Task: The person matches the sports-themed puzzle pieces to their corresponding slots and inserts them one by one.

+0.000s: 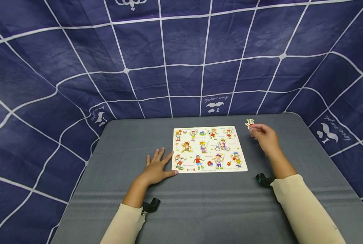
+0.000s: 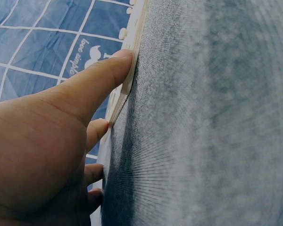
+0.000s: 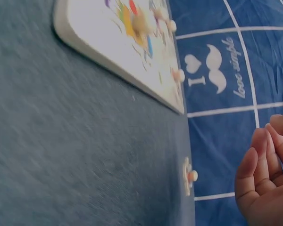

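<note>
A white wooden puzzle board with colourful sports figures lies on the grey table. My left hand rests at its left side, fingers spread; the thumb lies on the near left corner and the index fingertip is right at the left edge. Beyond the board's far right corner lies a loose puzzle piece with a knob. My right hand is close to this piece, its fingertips overlapping it in the head view. The right wrist view shows those fingertips apart from it, lightly bent, with nothing visible between them.
Small knobs stand up from the figures on the board. A dark blue cloth with white lines hangs behind the table and at both sides. Black straps sit at the wrists, below beige sleeves.
</note>
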Tool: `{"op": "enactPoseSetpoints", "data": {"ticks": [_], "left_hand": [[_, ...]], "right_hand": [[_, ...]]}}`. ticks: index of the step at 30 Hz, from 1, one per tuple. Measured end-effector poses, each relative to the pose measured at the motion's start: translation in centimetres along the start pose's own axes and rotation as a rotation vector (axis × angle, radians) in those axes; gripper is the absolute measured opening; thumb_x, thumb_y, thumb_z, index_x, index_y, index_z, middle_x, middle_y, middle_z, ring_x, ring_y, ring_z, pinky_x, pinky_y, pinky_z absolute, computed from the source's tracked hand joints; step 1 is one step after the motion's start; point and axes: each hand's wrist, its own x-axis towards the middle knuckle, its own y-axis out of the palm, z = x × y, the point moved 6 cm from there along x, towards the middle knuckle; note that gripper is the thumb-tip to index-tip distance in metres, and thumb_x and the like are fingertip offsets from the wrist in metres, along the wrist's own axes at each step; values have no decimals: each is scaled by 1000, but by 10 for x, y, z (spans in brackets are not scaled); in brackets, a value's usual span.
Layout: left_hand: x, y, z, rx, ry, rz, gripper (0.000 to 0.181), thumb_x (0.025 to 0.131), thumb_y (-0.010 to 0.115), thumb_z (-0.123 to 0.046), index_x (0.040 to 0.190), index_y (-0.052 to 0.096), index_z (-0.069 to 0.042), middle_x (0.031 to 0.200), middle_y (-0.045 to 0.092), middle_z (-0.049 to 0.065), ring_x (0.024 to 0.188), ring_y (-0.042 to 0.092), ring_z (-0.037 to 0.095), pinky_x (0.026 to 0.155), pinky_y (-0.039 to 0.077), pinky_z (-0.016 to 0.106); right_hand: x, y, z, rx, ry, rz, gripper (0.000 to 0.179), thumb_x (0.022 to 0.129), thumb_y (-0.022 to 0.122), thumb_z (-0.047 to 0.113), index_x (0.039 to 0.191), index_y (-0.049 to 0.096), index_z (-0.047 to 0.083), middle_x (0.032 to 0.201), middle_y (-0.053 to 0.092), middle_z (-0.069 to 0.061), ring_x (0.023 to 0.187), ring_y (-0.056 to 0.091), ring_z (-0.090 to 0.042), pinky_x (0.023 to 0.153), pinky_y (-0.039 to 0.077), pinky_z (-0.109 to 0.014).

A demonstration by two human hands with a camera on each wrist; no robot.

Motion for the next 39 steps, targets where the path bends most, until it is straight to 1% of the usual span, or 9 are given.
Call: {"op": "enactPoseSetpoints", "data": {"ticks": [10,13,18,21,28,31,34,37,39], "left_hand": [[0,-3,-2,-2,9,-14,89,87,68,-65,161,29,-31,171,8,14,159,-2,38,121,-5,69],[0,-3,-2,0,6,-10,89,87,67,-65,161,29,-32,171,8,14,159,-2,38,121,-5,69],[0,-1,0,6,2,-2,90,87,67,-66,161,27,-33,172,6,13,159,-3,37,122,-6,68],[0,0,0,1,5,-4,90,87,67,-65,161,27,-33,172,7,14,159,-3,38,122,-6,69],[0,-1,-1,-1,6,-10,91,87,67,-65,161,27,-33,172,7,13,159,-3,37,122,-6,68],[0,0,0,1,6,-12,91,88,67,-65,162,26,-32,172,7,13,159,-3,37,122,-7,68],[0,-1,-1,-1,8,-17,90,88,68,-63,161,27,-31,171,8,14,159,-2,38,122,-6,68],[-1,-1,-2,-3,7,-16,89,88,68,-63,161,28,-31,171,8,14,159,-1,38,122,-6,68],[-1,-2,-2,-6,7,-16,89,88,68,-63,161,29,-31,171,8,14,159,-1,38,122,-6,69]], "right_hand": [[23,-14,-6,-51,-1,-11,31,100,62,16,120,66,-7,80,65,21,68,59,6,63,50,-13],[29,-15,-11,-69,-2,-5,31,100,61,14,121,66,-7,78,63,24,68,58,7,63,49,-13],[42,-16,-19,-144,3,9,30,100,61,16,120,67,-6,74,56,28,65,56,7,60,46,-13],[51,-15,-24,-182,14,22,31,99,61,17,120,67,-5,75,55,27,65,56,8,59,46,-12],[64,-11,-30,-250,25,62,29,98,59,9,120,66,-8,77,56,23,64,55,13,60,45,-10],[68,-9,-31,-273,28,69,29,97,59,8,120,66,-8,82,61,15,64,54,15,60,44,-9],[71,-7,-31,-327,8,78,27,97,59,7,118,67,-8,89,69,-3,64,52,14,60,43,-10],[74,-5,-31,-421,-37,94,25,96,57,5,115,68,-6,99,71,-21,71,55,3,66,42,-15],[76,-3,-31,-483,-71,110,24,95,57,4,113,69,-5,104,70,-26,78,59,-11,70,42,-23]]}}
